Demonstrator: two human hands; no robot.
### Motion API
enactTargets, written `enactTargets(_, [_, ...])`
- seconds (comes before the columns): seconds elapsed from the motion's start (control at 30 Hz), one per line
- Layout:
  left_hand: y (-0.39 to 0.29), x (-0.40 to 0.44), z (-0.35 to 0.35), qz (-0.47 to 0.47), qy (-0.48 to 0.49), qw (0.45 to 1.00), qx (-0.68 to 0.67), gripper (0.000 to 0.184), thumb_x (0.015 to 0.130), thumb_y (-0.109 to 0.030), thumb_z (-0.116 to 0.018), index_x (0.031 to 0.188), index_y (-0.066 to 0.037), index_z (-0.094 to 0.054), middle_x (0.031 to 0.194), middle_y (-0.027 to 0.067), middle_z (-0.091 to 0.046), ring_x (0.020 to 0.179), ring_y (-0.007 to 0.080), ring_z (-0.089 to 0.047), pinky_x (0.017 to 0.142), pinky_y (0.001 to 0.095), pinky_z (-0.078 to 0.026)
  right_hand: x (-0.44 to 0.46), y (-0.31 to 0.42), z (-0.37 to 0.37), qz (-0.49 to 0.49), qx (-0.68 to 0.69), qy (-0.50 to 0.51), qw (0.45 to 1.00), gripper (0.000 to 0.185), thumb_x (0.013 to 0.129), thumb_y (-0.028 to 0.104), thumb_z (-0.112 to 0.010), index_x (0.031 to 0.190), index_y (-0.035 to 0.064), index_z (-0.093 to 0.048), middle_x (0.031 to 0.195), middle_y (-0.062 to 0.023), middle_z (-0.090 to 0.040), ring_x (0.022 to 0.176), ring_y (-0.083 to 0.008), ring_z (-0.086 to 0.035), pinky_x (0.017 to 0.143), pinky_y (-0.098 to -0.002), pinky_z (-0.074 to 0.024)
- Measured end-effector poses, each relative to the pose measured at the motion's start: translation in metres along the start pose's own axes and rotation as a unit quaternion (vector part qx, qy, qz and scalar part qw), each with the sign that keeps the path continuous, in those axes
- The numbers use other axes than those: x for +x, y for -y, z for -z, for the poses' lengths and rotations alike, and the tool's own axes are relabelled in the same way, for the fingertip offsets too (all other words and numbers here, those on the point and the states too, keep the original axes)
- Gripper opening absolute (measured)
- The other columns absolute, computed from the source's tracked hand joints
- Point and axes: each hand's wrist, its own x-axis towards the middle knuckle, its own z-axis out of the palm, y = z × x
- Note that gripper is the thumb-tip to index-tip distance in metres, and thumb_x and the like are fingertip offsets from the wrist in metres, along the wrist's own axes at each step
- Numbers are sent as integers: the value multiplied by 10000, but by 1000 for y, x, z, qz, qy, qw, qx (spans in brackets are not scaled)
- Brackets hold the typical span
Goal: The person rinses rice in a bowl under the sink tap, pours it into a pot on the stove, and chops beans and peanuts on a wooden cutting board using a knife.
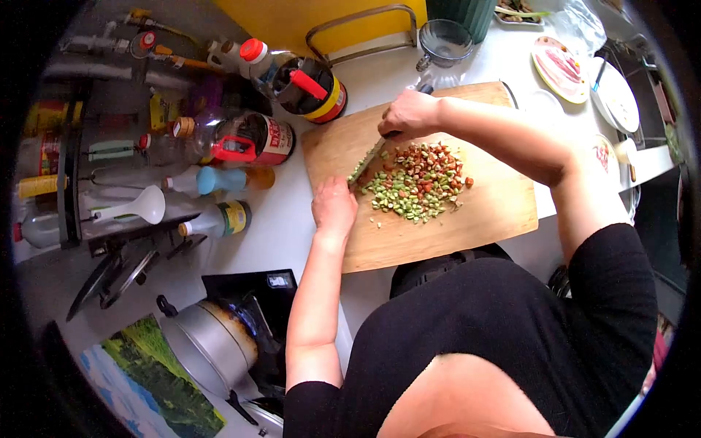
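My right hand [410,114] is wrapped round the dark handle of a kitchen knife [369,158], above the far left part of a wooden cutting board [482,208]. Green bits cling to the blade, which slants down toward the left. At the blade's tip is my left hand [336,206], its fingers closed together against the end of the knife. To the right of the blade lies a loose pile of chopped pieces: green ones [405,193] in front, orange-brown ones [432,162] behind.
Bottles and jugs [272,139] line the left side. A pot [212,343] stands on a stove at lower left, over a visible blue flame. Behind the board is a glass bowl [445,44]. Sliced meat on a plate [558,69] and a white bowl [613,95] stand at right.
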Motion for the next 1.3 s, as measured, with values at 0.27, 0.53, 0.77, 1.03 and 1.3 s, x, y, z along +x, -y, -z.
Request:
enactTargets(0.27, [-44, -18, -6, -39, -94, 993, -62, 118, 690, -34, -592, 800, -45, -551, 810, 121, -566, 813, 309, -560, 688, 419, -489, -42, 0, 28, 30, -8, 31, 999, 188, 761, 287, -607, 780, 103, -573, 648, -72, -583, 627, -289, -592, 535, -404, -447])
enactTargets(0.53, [-41, -19, 0, 33, -45, 995, -83, 96, 724, -84, -594, 817, -56, -592, 851, 103, -597, 851, 310, -567, 717, 419, -470, -23, 23, 52, 20, -54, 99, 993, 286, 801, 362, -575, 749, 80, -588, 630, -113, -596, 636, -307, -604, 565, -418, -475])
enactTargets(0.77, [-35, -7, 1, 72, -35, 994, -72, 99, 710, -127, -616, 773, -53, -595, 828, 120, -601, 828, 329, -574, 697, 442, -468, -12, 18, 51, 37, -42, 89, 994, 275, 796, 349, -569, 751, 79, -596, 637, -120, -596, 647, -318, -602, 583, -431, -478])
enactTargets(1.03, [-15, 0, -6, -13, -48, 984, -173, 59, 687, -102, -609, 715, -56, -583, 759, 130, -590, 769, 335, -573, 645, 445, -455, -5, 26, 50, 12, -28, 135, 990, 239, 813, 298, -533, 761, 81, -620, 651, -136, -606, 650, -331, -605, 604, -422, -490])
enactTargets(1.3, [-38, 12, -5, -27, 8, 999, -25, 64, 670, -59, -566, 702, -36, -616, 747, 155, -616, 715, 339, -605, 649, 424, -492, -29, -10, 18, 13, 54, 118, 991, 294, 832, 390, -535, 832, 101, -591, 702, -150, -606, 682, -361, -585, 609, -464, -465])
